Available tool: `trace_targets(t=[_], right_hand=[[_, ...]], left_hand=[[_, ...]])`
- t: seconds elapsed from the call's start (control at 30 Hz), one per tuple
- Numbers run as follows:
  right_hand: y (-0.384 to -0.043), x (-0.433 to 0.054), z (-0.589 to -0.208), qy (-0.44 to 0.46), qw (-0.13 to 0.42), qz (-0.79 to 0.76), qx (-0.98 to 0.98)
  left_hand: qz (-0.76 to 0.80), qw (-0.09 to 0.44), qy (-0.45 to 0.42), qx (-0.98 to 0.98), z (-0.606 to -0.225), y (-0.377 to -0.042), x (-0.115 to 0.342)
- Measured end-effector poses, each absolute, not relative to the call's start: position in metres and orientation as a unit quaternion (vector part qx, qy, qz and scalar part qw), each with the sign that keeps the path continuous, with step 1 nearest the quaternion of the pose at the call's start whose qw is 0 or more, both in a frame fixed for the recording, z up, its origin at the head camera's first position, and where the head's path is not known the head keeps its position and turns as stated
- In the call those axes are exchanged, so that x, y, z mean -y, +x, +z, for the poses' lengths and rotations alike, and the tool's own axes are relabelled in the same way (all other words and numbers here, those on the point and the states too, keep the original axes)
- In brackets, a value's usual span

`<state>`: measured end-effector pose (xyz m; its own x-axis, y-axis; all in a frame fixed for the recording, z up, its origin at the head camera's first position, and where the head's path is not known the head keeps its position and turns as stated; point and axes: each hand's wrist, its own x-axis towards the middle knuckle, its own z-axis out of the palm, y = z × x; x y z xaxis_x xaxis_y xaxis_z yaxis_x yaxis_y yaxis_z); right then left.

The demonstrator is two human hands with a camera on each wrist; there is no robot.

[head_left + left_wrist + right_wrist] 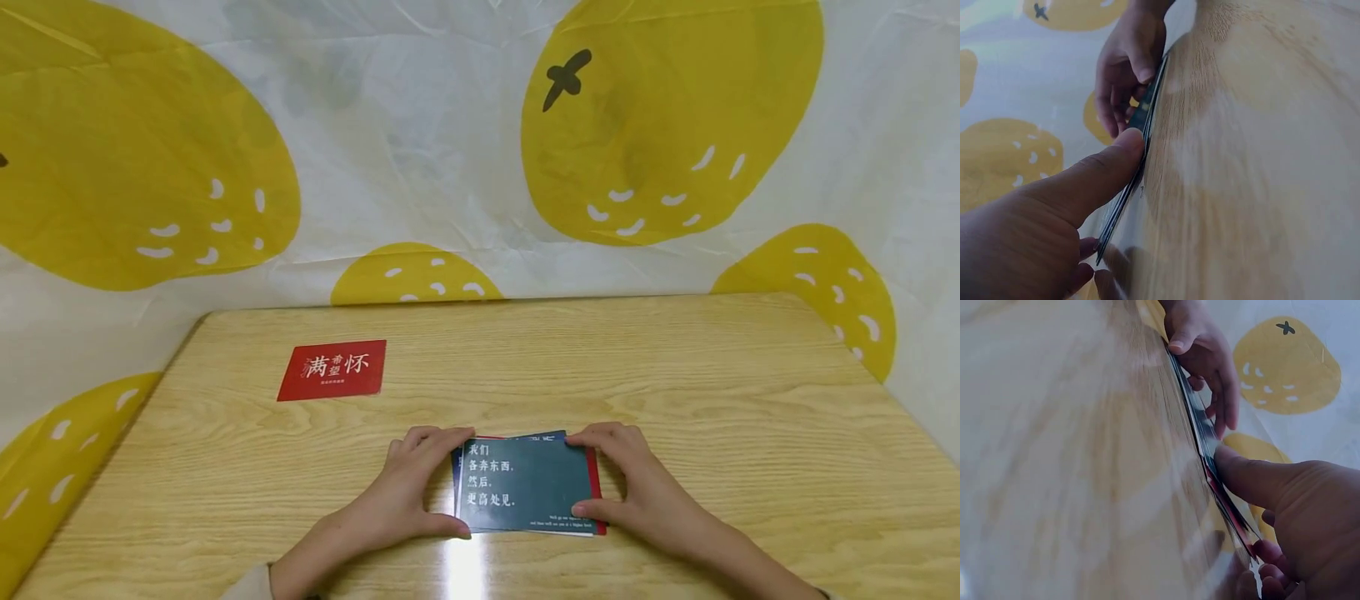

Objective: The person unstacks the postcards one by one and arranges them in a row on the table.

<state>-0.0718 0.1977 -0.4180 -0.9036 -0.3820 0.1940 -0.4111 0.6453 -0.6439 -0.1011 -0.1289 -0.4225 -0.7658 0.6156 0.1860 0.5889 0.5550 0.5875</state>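
A loosely squared stack of postcards (525,483) lies near the front of the table, a dark green one with white writing on top. Blue and red edges stick out beneath it at the top and right. My left hand (420,483) holds the stack's left end, thumb at the lower corner and fingers at the upper one. At the right end my right hand (637,483) grips it, its thumb over the lower right corner and its fingertips on the upper edge. From the side, the right wrist view shows the layered card edges (1200,450) slightly fanned.
A single red postcard (332,371) with white characters lies flat farther back on the left. The wood-grain table (675,367) reaches back to a white cloth (420,125) printed with big yellow fruit.
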Motion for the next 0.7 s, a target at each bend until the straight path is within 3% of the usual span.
trace_targets(t=[0.4,0.7], right_hand=[[-0.0738,-0.1973,-0.4187,0.274,0.067,0.397,0.874],[-0.0731,-0.1973,-0.4175,0.264,0.058,0.419,0.867]], left_hand=[[0.307,0.001,0.36,-0.881,-0.4242,-0.1014,0.1283],[0.328,-0.007,0.362,-0.873,-0.4249,-0.1004,0.1272]])
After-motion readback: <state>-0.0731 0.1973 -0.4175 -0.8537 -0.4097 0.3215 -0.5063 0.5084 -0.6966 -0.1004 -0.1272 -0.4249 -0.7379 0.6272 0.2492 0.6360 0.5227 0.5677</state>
